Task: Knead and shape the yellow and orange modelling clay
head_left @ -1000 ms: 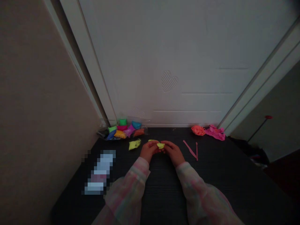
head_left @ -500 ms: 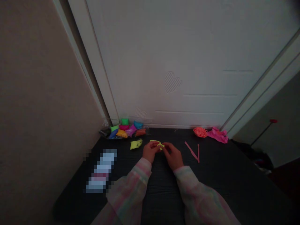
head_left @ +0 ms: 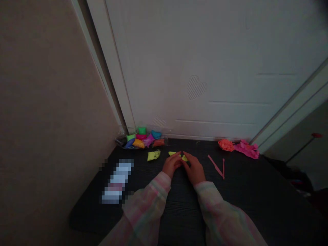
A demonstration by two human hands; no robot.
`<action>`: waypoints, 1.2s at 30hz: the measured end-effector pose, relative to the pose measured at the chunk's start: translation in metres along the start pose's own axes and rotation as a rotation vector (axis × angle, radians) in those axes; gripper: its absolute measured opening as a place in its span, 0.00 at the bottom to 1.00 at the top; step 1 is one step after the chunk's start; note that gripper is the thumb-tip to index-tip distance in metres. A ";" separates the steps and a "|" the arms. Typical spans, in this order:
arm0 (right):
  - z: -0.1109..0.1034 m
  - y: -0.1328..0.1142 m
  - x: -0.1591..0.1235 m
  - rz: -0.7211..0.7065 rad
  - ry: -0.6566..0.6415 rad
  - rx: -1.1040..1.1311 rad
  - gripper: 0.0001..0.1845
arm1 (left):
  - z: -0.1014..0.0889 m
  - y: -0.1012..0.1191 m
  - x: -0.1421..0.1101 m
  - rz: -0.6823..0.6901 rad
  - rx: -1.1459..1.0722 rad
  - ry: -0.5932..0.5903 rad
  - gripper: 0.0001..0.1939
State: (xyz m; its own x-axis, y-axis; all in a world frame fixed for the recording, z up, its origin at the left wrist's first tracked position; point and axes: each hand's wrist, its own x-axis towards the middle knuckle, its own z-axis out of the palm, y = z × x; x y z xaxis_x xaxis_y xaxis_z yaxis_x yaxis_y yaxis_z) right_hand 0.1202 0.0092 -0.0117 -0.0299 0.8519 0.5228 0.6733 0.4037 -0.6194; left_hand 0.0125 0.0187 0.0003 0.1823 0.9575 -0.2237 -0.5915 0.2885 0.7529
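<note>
My left hand [head_left: 172, 164] and my right hand [head_left: 195, 168] meet over the dark table, fingers bent and fingertips nearly touching. Between and under them is soft yellow clay [head_left: 174, 154]; one part sticks out beyond my left fingers and another shows by my right fingertips. Both hands look closed on it, though the fingers hide its middle. Just left of my left hand lies a yellow clay packet [head_left: 153, 155]. To the right of my right hand are two thin pink tools [head_left: 215, 166], set in a V.
A clear bag of several coloured clay packets [head_left: 139, 143] lies at the back left. An orange flower-like piece [head_left: 226, 145] and a crumpled pink piece [head_left: 247, 149] sit at the back right. A pixelated bright object [head_left: 118, 181] is on the left. A white door [head_left: 164, 68] stands behind the table.
My hands have drawn closer together and now cover more of the yellow clay, which stretched between them earlier. The whole view has shifted slightly, moving the scene rightward.
</note>
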 end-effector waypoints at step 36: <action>-0.002 -0.005 -0.001 -0.005 -0.072 0.117 0.14 | -0.008 0.002 0.007 0.068 0.169 -0.024 0.19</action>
State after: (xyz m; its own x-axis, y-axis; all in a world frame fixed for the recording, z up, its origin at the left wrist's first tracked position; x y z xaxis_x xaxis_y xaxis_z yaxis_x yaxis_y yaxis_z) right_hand 0.1185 0.0058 -0.0083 -0.0886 0.8698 0.4853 0.5825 0.4405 -0.6831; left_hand 0.0058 0.0260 -0.0047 0.1662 0.9737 -0.1558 -0.4633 0.2166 0.8594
